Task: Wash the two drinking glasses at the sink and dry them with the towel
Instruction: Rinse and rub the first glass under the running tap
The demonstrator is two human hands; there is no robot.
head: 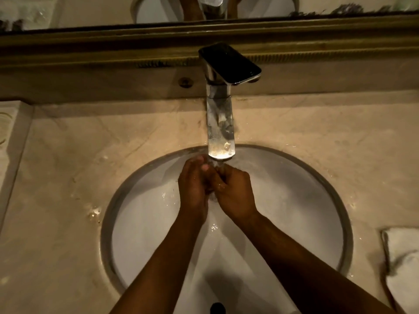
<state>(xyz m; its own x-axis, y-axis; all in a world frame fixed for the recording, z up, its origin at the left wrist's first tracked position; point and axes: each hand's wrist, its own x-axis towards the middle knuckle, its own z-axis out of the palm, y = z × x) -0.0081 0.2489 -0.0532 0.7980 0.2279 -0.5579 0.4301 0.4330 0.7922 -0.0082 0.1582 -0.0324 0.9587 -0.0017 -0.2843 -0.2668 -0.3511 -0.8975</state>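
Under the faucet (221, 130), whose spout runs lengthwise toward me, I see my left hand (195, 184) and right hand (234, 191) pressed together in the running water, fingers interlaced; I cannot tell if they hold anything. Round white sink (294, 200) holds only splashing water. Folded towel (402, 261) lies on the counter (68, 166), right of the sink.

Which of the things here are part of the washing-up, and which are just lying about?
In use: left hand, right hand, tap running, sink, towel on the counter. No glasses show.

Lying about: mirror, counter.
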